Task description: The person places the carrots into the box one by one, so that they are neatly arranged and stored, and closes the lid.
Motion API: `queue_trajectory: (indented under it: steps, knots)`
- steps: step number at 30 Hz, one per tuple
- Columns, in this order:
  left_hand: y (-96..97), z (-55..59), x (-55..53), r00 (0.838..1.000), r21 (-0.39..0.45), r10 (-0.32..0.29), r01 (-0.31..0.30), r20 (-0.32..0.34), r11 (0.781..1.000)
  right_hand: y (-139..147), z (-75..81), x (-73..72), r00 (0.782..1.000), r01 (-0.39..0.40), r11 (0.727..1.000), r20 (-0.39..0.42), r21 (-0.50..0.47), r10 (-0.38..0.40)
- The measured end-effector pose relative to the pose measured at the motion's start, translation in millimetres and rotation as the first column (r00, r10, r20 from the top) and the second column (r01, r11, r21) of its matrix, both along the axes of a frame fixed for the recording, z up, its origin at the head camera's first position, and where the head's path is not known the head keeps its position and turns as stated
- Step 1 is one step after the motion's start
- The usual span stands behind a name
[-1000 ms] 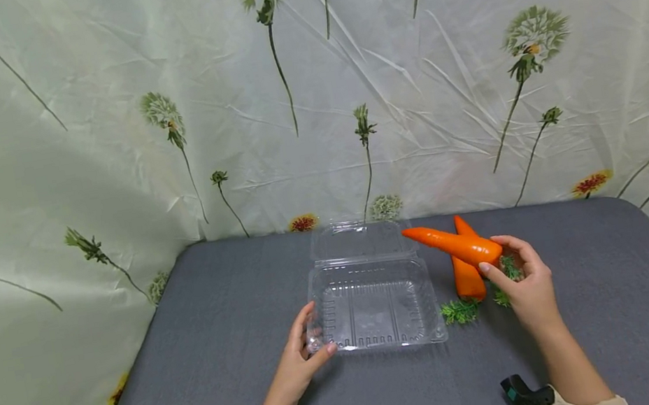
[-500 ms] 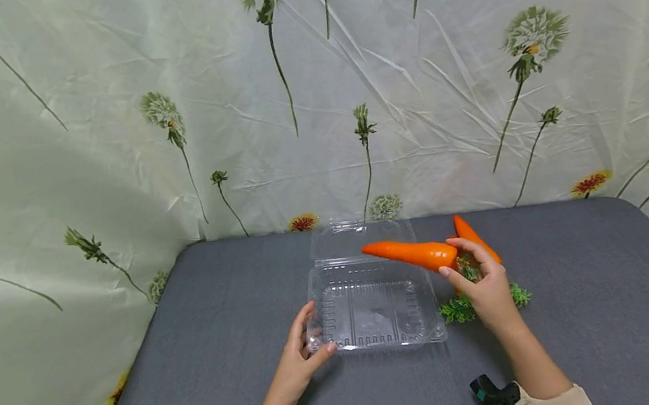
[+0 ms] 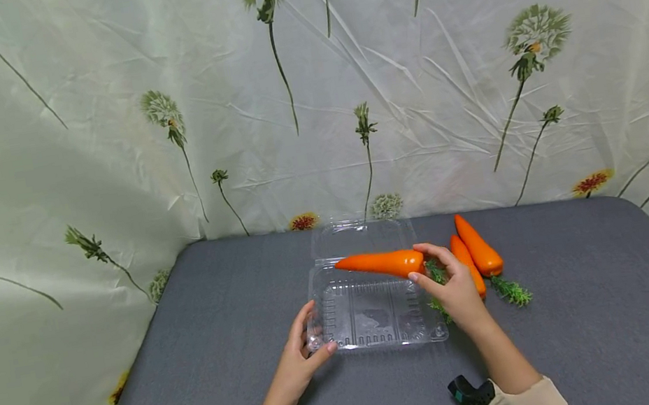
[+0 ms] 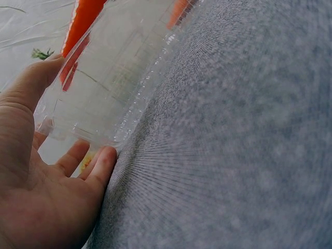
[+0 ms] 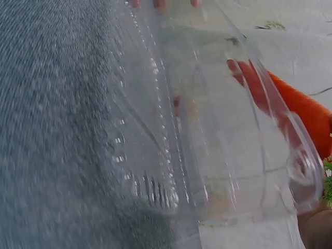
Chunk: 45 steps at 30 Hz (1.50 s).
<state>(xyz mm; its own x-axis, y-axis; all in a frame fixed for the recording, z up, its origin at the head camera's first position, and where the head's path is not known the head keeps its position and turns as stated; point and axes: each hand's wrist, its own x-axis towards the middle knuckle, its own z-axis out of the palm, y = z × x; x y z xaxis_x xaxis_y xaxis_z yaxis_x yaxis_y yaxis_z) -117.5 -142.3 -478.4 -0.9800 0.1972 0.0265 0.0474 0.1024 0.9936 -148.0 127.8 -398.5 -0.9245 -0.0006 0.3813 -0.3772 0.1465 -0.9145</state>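
A glossy orange carrot with green leafy tops (image 3: 380, 264) is pinched by its thick end between the thumb and fingers of the person's right hand (image 3: 454, 289). It lies to the left of that hand, nearly level, its narrow tip pointing left. From the head view, it appears across the back part of a clear, rectangular plastic clamshell container (image 3: 370, 308), near the hinge; the lid lies open toward the back.

The left hand (image 3: 298, 357) holds the container's near left corner, thumb at the front and fingers along the side. The held carrot is beyond this hand, up and to its right.

Just right of the container, on the grey cloth-covered desk (image 3: 212, 340), lie two more orange carrots: one partly hidden behind the right hand (image 3: 464, 257), and one farther right (image 3: 480, 250) with its leaves toward the viewer.

Compared with half a second ago, the right hand and its carrot have shifted left, the carrot's tip going from mid-container to the left side. More of the two lying carrots now shows. The left hand and container have stayed put.
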Motion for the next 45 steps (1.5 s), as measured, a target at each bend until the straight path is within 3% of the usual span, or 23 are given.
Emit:
queue_trajectory:
  steps: [8, 12, 18, 35, 45]
  knots:
    - [0.4, -1.0, -0.4, 1.000, -0.003, -0.002, 0.002, -0.007, 1.000, -11, 0.1, -2.6, 0.998, -0.058, 0.996, 0.037, 0.064, 0.056]
    - [0.3, -0.4, 0.2, 1.000, -0.006, 0.001, -0.001, -0.004, 1.000, -12, -14.2, -12.0, 0.996, -0.072, 0.993, 0.067, 0.094, 0.066]
    - [0.6, -1.0, -0.6, 1.000, -0.003, 0.000, 0.000, -0.003, 1.000, -17, -29.9, -23.0, 0.993, -0.069, 0.988, 0.107, 0.141, 0.054]
    - [-0.1, -2.2, -1.8, 1.000, 0.016, 0.012, -0.012, 0.010, 1.000, -22, -37.3, -30.9, 0.967, -0.088, 0.966, 0.255, 0.244, 0.024]
    - [0.2, -0.3, -0.8, 1.000, 0.007, 0.009, -0.009, 0.008, 1.000, -21, -38.2, -33.9, 0.964, -0.060, 0.942, 0.266, 0.331, -0.032]
